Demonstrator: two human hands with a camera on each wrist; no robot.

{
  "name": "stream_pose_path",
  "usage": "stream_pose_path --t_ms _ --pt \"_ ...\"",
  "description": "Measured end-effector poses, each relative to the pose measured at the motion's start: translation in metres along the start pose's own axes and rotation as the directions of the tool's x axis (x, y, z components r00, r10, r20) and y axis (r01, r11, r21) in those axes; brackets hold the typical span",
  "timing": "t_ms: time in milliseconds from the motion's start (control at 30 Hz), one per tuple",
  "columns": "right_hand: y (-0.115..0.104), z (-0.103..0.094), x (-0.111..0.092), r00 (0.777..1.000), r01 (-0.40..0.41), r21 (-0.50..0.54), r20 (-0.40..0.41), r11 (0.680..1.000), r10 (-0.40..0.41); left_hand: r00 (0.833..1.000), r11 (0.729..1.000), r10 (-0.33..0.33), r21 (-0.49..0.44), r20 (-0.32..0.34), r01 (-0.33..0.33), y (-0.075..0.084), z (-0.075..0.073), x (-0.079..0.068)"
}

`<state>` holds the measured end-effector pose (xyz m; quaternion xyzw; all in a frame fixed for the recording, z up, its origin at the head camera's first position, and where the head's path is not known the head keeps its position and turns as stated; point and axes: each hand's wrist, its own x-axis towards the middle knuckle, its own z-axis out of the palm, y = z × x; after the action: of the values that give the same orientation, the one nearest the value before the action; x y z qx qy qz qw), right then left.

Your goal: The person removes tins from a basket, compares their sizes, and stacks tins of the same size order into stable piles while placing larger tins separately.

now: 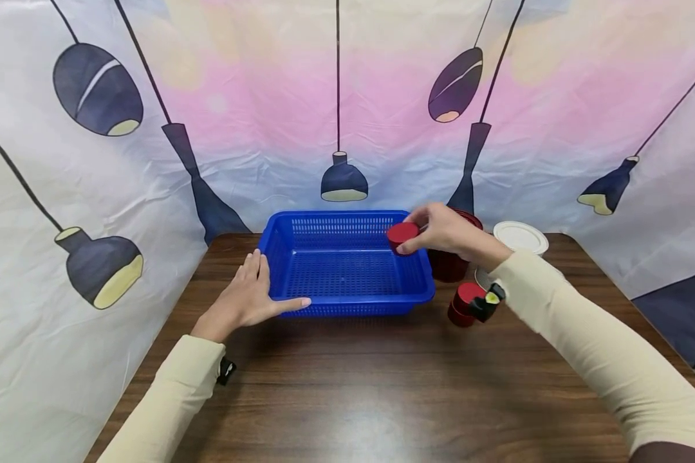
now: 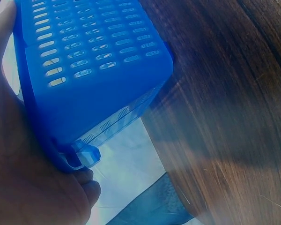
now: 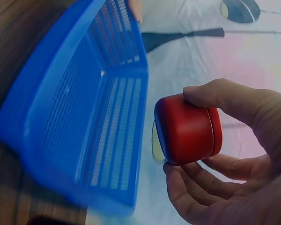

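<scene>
A blue plastic basket point(image 1: 359, 299) with slotted walls stands on the wooden table, and nothing lies inside it. My left hand point(image 1: 243, 299) rests on its left end, fingers straight and thumb stretched along the front rim. Above the basket's right end, my right hand point(image 1: 452, 233) holds a small red round lidded container point(image 1: 402, 236) between thumb and fingers. In the right wrist view the seam of this red container point(image 3: 189, 131) shows near one end. A similar red round container point(image 1: 466, 301) stands on the table, partly behind the right wrist's camera.
Right of the basket stands a larger dark red tub point(image 1: 448, 265), partly hidden by my right hand. Behind my right forearm is a round white-lidded container point(image 1: 521, 236). A patterned cloth point(image 1: 266, 128) hangs behind the table point(image 1: 347, 386).
</scene>
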<state>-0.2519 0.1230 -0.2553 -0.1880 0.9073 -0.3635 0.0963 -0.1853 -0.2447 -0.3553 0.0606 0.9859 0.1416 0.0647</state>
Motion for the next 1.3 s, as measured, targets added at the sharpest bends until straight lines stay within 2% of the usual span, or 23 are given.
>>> stream_pose_path --t_ms 133,333,533,700,933,1133,1300 --pt "0.018 -0.011 -0.017 0.999 -0.035 -0.044 -0.028 0.998 0.034 1.000 1.000 -0.001 -0.005 -0.005 0.001 0.000 -0.001 0.000" --pt "0.051 -0.016 -0.042 0.996 -0.079 -0.059 -0.039 0.995 0.076 1.000 1.000 -0.005 -0.009 0.000 0.005 0.001 -0.002 -0.001" --pt "0.084 -0.012 -0.063 0.990 -0.135 -0.051 -0.058 0.989 0.132 1.000 1.000 0.000 -0.004 -0.010 0.000 0.001 -0.003 -0.001" --pt "0.105 -0.007 -0.075 0.986 -0.145 -0.034 -0.086 0.989 0.142 1.000 1.000 0.007 -0.003 -0.006 -0.007 0.001 -0.002 -0.001" --pt "0.117 -0.004 -0.084 0.984 -0.130 -0.027 -0.126 0.991 0.126 1.000 1.000 0.000 0.005 -0.007 0.000 0.001 -0.002 -0.001" --pt "0.119 -0.001 -0.085 0.986 -0.111 0.026 -0.124 0.993 0.113 1.000 1.000 0.005 -0.004 -0.007 -0.005 0.001 -0.001 0.000" --pt "0.121 0.000 -0.086 0.986 -0.117 0.012 -0.119 0.993 0.117 1.000 1.000 -0.001 -0.005 -0.001 0.001 0.000 0.001 0.001"
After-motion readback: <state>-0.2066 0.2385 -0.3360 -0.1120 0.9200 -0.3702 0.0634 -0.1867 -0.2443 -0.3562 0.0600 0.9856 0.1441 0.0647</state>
